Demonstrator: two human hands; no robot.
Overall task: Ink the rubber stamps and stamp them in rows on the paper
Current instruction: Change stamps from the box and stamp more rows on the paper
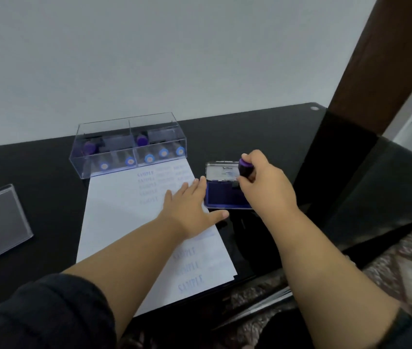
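Purple-capped rubber stamp (245,170) sits gripped in the right hand (265,182), base down over the open blue ink pad (225,195). Left hand (190,210) lies flat, fingers straight, on the white paper (124,217) printed with rows of "SAMPLE". Beyond it, a clear acrylic box (128,144) holds more stamps on the black table (36,172).

Left hand (190,210) lies flat, fingers (196,185) straight; right hand (265,182) curls closed, forearm outstretched.

Head camera looks down, close over desk (262,137).
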